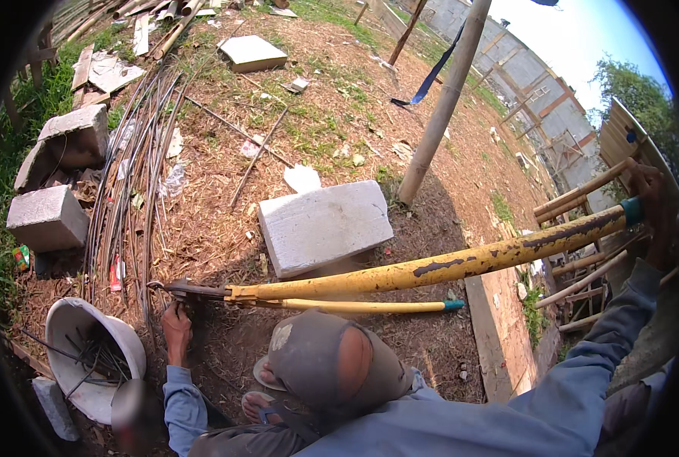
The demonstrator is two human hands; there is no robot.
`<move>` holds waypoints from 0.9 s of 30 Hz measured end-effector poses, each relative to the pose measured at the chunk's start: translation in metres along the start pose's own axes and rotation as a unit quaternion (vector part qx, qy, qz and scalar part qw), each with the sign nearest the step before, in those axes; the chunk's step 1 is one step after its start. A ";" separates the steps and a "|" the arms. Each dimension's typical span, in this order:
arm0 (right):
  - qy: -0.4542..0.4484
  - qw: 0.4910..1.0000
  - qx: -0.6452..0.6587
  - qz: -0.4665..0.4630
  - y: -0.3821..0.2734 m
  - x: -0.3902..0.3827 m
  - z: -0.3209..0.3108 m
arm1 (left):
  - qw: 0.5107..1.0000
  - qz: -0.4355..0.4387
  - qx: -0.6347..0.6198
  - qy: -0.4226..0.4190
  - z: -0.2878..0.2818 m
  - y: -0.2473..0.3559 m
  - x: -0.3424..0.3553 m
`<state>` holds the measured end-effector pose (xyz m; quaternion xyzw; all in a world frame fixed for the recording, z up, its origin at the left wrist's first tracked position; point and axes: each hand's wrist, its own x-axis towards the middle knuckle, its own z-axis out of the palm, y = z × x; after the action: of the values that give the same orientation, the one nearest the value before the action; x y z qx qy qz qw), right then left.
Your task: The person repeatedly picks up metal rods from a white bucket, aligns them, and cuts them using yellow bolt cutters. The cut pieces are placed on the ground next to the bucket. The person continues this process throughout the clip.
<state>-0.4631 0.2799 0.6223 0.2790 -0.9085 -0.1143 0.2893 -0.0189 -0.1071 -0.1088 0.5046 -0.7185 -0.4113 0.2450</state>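
Observation:
A long bolt cutter with worn yellow handles (400, 273) reaches across the view from right to left. Around the teal grip at the far right end of its upper handle, my right hand (650, 194) is closed. The lower yellow handle (362, 306) ends in a teal grip low over the ground, with no hand on it. The dark metal jaws (195, 290) lie at the left, beside a bundle of thin steel rods (130, 206). My left hand (176, 329) is closed just below the jaws; what its fingers grip is hidden.
At lower left a tilted white bucket (132, 343) holds short dark rods. A white block (326, 227) lies behind the handles; more blocks (50, 218) lie left of the rods. A slanting pole (444, 103) stands beyond. Below the cutter are my sandalled feet (262, 404).

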 end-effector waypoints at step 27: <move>-0.313 0.926 -0.063 -0.203 -0.066 0.057 0.008 | 0.944 -0.107 0.305 -0.065 -0.009 0.017 -0.025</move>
<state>-0.4770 0.1936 0.6181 0.3890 -0.8675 -0.3094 -0.0221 -0.0118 -0.0841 -0.0883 0.6012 -0.7657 -0.2280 -0.0134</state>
